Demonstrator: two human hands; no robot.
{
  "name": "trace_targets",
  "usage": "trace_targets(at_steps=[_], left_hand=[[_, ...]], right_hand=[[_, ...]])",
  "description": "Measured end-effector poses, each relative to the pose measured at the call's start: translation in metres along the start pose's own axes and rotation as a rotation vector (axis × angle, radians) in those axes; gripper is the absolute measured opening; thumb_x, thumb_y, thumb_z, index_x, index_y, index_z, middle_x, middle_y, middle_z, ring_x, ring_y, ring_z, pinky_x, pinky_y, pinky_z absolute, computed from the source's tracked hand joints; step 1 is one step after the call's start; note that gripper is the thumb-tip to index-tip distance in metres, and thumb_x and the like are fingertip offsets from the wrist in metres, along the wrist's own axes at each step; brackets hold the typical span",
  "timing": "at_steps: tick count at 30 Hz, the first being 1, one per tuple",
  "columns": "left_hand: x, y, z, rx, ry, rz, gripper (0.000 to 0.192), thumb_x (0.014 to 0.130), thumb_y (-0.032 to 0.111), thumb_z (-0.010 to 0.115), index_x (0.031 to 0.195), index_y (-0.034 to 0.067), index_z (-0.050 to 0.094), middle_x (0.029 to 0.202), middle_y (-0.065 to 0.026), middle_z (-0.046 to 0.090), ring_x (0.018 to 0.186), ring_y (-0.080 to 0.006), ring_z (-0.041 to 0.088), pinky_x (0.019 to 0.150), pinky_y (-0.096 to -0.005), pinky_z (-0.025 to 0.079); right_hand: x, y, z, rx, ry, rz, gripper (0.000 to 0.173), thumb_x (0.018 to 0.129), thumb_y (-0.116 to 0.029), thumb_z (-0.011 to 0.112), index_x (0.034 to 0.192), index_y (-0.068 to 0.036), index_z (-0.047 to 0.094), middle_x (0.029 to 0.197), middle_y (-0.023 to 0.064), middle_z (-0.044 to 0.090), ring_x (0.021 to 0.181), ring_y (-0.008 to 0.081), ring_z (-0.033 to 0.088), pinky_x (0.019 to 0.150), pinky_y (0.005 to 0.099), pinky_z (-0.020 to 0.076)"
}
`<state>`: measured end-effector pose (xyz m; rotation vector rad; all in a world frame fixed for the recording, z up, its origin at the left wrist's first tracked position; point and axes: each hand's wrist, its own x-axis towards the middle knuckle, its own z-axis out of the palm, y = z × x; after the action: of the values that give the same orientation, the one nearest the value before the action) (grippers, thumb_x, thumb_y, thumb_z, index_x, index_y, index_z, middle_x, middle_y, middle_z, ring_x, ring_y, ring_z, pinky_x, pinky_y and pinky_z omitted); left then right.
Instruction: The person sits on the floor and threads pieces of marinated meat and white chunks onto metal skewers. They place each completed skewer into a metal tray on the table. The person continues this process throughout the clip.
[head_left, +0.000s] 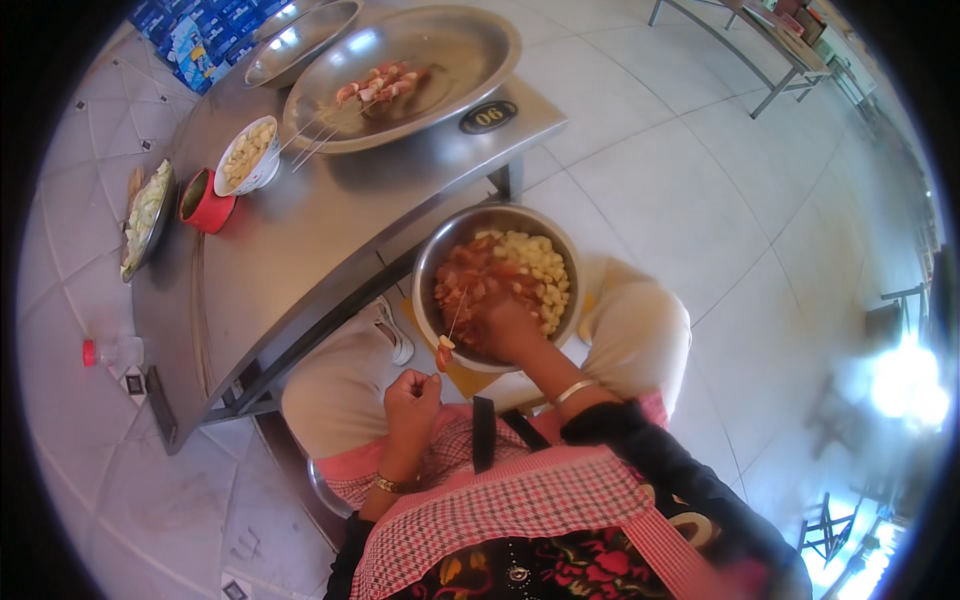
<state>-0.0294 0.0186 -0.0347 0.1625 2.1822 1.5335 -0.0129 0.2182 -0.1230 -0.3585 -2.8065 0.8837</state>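
A steel bowl (424, 319) between my knees holds chopped raw red meat (457, 274) on one side and pale peeled garlic cloves (553, 262) on the other. My left hand (412, 401) is closed, just below the bowl's near rim, at the lower end of a thin skewer (458, 311). A piece of meat (443, 358) and a pale garlic piece (447, 342) are threaded on it, just above my fingers. My right hand (506, 322) reaches down into the meat. Its fingers are blurred and partly hidden, so I cannot see what they hold.
To the left, a steel table (300, 247) carries a large steel basin (465, 52) with several loaded skewers (382, 82). Nearby are a garlic bowl (247, 154), a red container (210, 206), a plate of chopped pale-green food (150, 214) and bare sticks (199, 315). A plastic bottle (116, 351) lies beyond.
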Motion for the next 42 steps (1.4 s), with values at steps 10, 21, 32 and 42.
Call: trace_targets(at_steps=[10, 21, 32, 42], left_hand=[[-0.005, -0.001, 0.001, 0.036, 0.001, 0.030, 0.022, 0.083, 0.009, 0.061, 0.067, -0.001, 0.050, 0.056, 0.0019, 0.049, 0.051, -0.0034, 0.041, 0.045, -0.0216, 0.033], [-0.007, -0.002, 0.002, 0.002, -0.029, -0.026, 0.022, 0.083, 0.011, 0.062, 0.068, -0.001, 0.051, 0.058, 0.0022, 0.049, 0.053, -0.0034, 0.040, 0.046, -0.0211, 0.034], [-0.008, -0.004, 0.008, 0.004, -0.045, 0.004, 0.021, 0.083, 0.010, 0.061, 0.068, 0.000, 0.052, 0.057, 0.0024, 0.049, 0.053, -0.0036, 0.040, 0.046, -0.0215, 0.034], [-0.008, -0.006, 0.023, 0.192, -0.077, 0.035, 0.022, 0.082, 0.011, 0.064, 0.067, 0.000, 0.052, 0.057, 0.0033, 0.048, 0.053, -0.0031, 0.040, 0.046, -0.0210, 0.034]], right_hand=[[-0.001, 0.014, -0.033, 0.138, -0.095, 0.254, 0.013, 0.070, -0.012, 0.064, 0.080, -0.003, 0.064, 0.086, 0.0176, 0.062, 0.085, 0.0332, 0.059, 0.072, 0.0403, 0.0496], [-0.007, 0.008, -0.020, -0.247, 0.036, 0.050, 0.017, 0.066, -0.008, 0.064, 0.082, -0.005, 0.067, 0.089, 0.0144, 0.060, 0.085, 0.0318, 0.058, 0.073, 0.0392, 0.0492], [0.002, 0.019, -0.052, 1.543, 0.082, 0.853, 0.015, 0.086, -0.012, 0.052, 0.094, -0.003, 0.061, 0.090, 0.0145, 0.063, 0.079, 0.0271, 0.063, 0.071, 0.0369, 0.0513], [-0.002, 0.006, -0.039, 2.023, 0.042, 0.915, 0.018, 0.091, -0.017, 0.047, 0.096, -0.003, 0.056, 0.093, 0.0130, 0.063, 0.085, 0.0238, 0.063, 0.076, 0.0365, 0.0527]])
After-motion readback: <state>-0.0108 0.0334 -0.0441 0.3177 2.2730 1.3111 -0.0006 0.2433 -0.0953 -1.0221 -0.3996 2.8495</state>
